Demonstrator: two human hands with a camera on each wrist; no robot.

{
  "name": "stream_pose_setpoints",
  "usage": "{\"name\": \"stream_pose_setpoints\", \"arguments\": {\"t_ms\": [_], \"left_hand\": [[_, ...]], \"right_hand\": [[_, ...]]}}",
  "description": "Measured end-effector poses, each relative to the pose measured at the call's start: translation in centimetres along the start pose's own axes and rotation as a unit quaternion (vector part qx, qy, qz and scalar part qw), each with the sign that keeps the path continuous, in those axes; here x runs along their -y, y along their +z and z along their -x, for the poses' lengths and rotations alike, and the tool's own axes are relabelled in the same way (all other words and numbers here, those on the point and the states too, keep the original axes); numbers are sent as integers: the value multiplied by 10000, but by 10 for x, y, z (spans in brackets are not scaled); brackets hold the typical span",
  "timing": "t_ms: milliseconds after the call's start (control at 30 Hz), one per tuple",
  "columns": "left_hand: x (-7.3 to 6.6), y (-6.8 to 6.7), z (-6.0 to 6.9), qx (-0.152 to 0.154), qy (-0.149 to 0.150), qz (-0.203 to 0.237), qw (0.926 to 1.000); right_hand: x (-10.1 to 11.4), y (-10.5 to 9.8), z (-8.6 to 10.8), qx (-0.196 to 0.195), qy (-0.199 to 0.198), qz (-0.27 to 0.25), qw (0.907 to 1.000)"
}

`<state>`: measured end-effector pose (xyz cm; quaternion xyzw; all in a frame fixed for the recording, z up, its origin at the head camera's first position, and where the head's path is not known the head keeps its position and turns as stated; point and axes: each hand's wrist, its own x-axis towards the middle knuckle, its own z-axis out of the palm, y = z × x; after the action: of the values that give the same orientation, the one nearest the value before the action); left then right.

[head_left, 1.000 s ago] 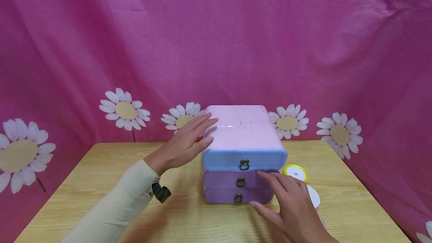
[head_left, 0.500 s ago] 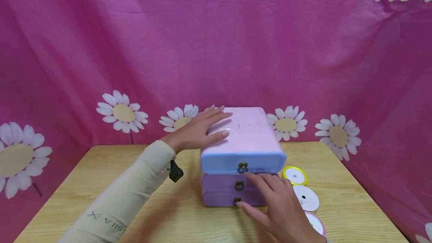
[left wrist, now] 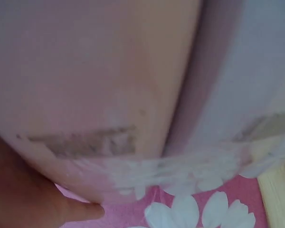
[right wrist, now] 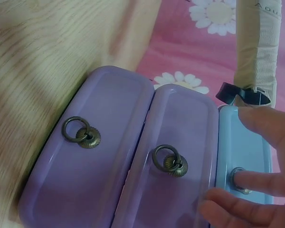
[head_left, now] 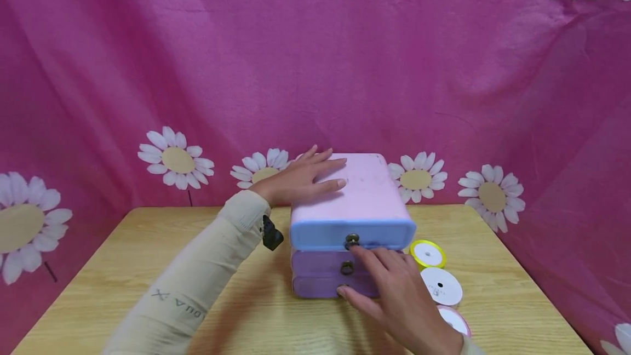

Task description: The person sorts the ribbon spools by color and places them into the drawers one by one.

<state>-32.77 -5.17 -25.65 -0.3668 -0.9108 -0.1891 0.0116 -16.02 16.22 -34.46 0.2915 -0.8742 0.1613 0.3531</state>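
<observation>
A small chest of drawers (head_left: pixel 372 196) with a pink top stands on the table. Its top drawer (head_left: pixel 317 235) is blue; the two drawers below, the middle one (right wrist: pixel 183 111) and the bottom one (right wrist: pixel 111 104), are purple. Each bears a bronze ring pull. My left hand (head_left: pixel 310 179) rests on the pink top with fingers spread; the left wrist view is blurred, with a finger (left wrist: pixel 80 209) at lower left. At the front, my right hand (head_left: pixel 401 292) has its index fingertip at the blue drawer's ring pull (right wrist: pixel 232 176). Its thumb stays apart from the ring.
Right of the chest lie ribbon spools: one yellow-rimmed (head_left: pixel 428 254), one white (head_left: pixel 443 287) and one pink-rimmed (head_left: pixel 454 320). A pink cloth (head_left: pixel 315 70) with daisies hangs behind the wooden table (head_left: pixel 256 311).
My left hand has moved right and come down onto the chest's top. My right hand has moved left, bringing its index finger to the blue drawer's ring pull. The drawers look unmoved.
</observation>
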Motion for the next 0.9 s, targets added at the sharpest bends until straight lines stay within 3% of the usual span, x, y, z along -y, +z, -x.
{"name": "stream_pose_setpoints", "arguments": {"t_ms": [133, 300, 467, 633, 767, 900], "left_hand": [[-4, 1, -3, 33, -187, -229, 9996], [-7, 2, -3, -32, -137, -404, 9991], [-8, 4, -3, -175, -39, -420, 9990], [-10, 5, -5, -281, -21, -470, 9985], [-9, 5, -3, -262, -68, -537, 9982], [-8, 6, -1, -218, -69, -564, 9981]], "right_hand": [[1, 2, -5, -40, -38, -59, 10000], [2, 2, -9, 25, 171, -179, 9997], [1, 6, -13, -515, 288, -660, 9961], [-4, 13, -14, -1105, 460, -1087, 9868], [-6, 18, -13, -1264, 741, -1552, 9770], [-7, 21, -13, -1292, 1222, -2164, 9600]]}}
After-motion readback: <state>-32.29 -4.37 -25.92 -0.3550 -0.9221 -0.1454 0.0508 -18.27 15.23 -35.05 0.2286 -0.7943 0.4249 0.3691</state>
